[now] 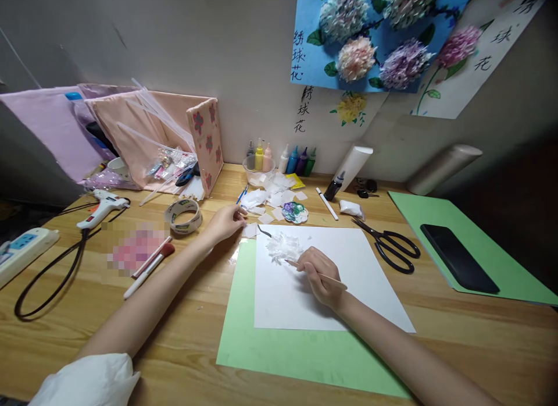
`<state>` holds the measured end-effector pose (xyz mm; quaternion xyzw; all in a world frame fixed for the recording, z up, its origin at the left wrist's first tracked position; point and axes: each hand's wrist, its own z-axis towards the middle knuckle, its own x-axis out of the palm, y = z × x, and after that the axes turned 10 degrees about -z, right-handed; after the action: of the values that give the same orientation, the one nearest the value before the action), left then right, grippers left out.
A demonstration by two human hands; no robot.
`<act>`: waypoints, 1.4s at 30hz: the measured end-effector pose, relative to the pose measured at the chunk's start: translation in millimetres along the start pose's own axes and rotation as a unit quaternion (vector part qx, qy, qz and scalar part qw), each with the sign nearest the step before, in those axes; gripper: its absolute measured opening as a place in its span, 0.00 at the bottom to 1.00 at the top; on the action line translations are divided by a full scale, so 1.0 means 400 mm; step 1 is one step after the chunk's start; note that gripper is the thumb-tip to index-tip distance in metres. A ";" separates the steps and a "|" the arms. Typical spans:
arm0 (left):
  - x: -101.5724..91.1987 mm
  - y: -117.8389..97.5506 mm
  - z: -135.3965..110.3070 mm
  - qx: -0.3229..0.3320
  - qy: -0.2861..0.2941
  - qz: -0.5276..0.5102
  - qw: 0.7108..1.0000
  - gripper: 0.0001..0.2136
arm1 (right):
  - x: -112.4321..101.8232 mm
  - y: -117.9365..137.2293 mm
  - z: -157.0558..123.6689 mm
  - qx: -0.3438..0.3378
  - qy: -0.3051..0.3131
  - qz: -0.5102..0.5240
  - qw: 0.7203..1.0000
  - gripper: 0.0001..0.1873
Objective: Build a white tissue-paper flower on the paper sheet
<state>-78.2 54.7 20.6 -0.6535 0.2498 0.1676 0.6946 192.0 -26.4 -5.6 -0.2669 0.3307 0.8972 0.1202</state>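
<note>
My right hand (320,272) grips a slim pale wooden stick (333,281), its dark pointed end at the edge of a fluffy white tissue-paper flower (283,247). That flower sits on a white sheet (335,319) beside a short dark painted stroke (264,231). Under the sheet lies green paper (244,348). My left hand (226,223) rests on the table with loosely bent fingers, beside a small tissue square (250,230); its fingertips are apart and I see nothing held. More white tissue squares (279,193) are scattered just beyond it, next to a paint-stained palette (295,212).
Black scissors (394,246) and a black phone (457,257) lie to the right. On the left are a tape roll (183,216), makeup brush (150,269), glue gun (102,208) with cable, and power strip (26,252). Paint bottles (293,160) line the wall beneath flower pictures (370,83).
</note>
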 end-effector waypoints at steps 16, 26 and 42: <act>-0.022 -0.056 -0.008 0.036 -0.046 -0.040 0.998 0.11 | -0.004 0.003 0.002 -0.012 0.002 -0.006 1.000 0.15; -0.001 -0.190 -0.079 0.140 0.014 -0.076 0.987 0.08 | -0.001 -0.003 -0.003 0.037 -0.051 0.002 0.998 0.17; 0.195 -0.133 -0.144 0.232 0.056 -0.006 0.971 0.06 | -0.016 0.006 0.000 -0.081 -0.021 -0.033 0.996 0.12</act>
<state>8.2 -14.6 19.0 -0.4844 0.3165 0.0637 0.8131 196.1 -28.4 -0.7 -0.2677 0.2453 0.9220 0.1343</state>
